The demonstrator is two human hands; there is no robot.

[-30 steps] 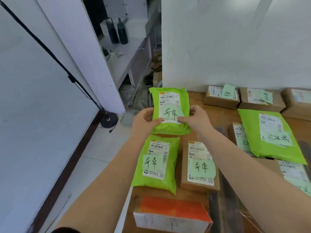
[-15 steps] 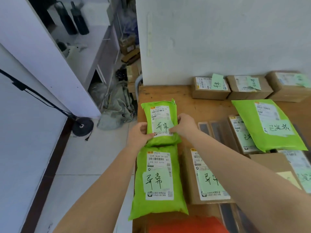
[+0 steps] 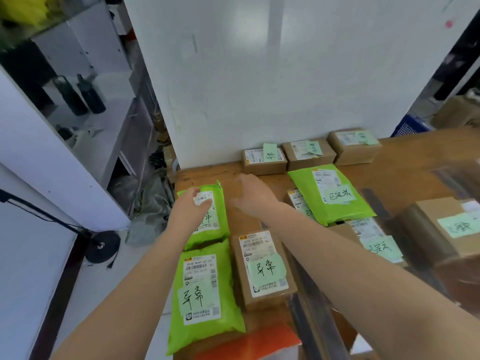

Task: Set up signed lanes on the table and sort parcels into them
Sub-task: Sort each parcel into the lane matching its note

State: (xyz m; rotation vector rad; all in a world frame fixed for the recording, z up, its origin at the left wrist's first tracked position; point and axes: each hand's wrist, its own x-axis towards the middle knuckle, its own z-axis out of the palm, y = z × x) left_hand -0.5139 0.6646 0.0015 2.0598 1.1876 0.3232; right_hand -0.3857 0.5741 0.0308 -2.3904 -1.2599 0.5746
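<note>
- Left hand (image 3: 191, 206) is lying flat on a glossy green poly mailer (image 3: 207, 216), fingers relaxed, hiding its label's top.
- Right hand (image 3: 253, 194) is hovering spread, holding nothing, above the wooden table (image 3: 207, 172).

The left hand (image 3: 193, 207) covers part of the far green mailer's (image 3: 210, 216) label. The orange box (image 3: 257, 344) is cut off by the near edge. At right, a brown box (image 3: 441, 229) is blurred, its note unreadable.

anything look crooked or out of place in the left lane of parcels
Mostly tidy. The near green mailer hangs over the table's left edge and tilts slightly. The far green mailer, under the left hand, sits fairly square. The right hand hovers, holding nothing.
</note>
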